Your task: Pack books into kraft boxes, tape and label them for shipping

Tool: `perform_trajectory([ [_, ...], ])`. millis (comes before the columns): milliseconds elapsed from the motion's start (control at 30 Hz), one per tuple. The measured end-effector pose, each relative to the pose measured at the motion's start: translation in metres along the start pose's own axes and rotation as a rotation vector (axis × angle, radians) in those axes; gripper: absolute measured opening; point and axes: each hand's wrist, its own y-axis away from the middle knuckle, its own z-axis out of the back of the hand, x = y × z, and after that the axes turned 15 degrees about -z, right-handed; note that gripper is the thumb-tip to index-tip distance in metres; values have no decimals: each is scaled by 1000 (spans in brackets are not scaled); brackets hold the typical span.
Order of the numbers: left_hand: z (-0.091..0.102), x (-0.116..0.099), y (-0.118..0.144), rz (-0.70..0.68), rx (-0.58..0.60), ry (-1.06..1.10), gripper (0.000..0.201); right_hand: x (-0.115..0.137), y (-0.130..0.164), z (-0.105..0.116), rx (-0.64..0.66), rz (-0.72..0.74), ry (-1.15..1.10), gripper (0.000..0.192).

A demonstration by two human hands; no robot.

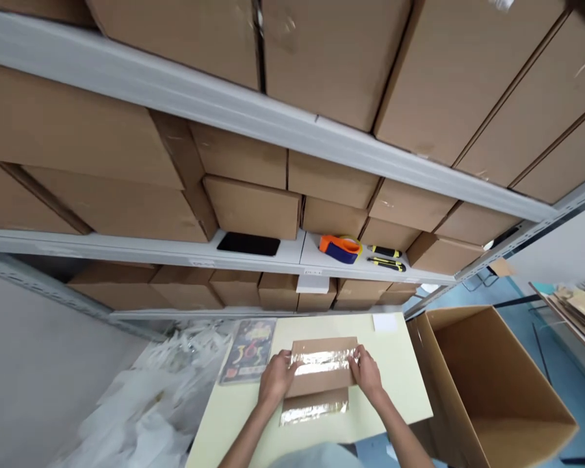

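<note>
A flat brown cardboard parcel [322, 380] lies on a pale yellow table [400, 383], with shiny clear tape across its top and along its near flap. My left hand [275, 380] grips the parcel's left edge. My right hand [367, 372] presses on the right end of the tape strip. A glossy printed packet [248, 350] lies flat just left of the parcel.
A large open cardboard box [492, 383] stands on the floor at the right. Crumpled clear plastic bags [146, 403] pile at the left. On the shelf behind lie a black tablet [248, 244], an orange-blue tape dispenser [340, 247] and two yellow-black cutters [386, 258]. Cardboard boxes fill the shelves.
</note>
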Motion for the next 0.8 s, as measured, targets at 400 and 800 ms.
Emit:
perform_trajectory([
  [400, 92, -137, -101, -709, -508, -36, 36, 210, -108, 150, -307, 306, 225, 43],
  [800, 90, -191, -99, -692, -552, 72, 32, 256, -149, 159, -240, 256, 391, 48],
])
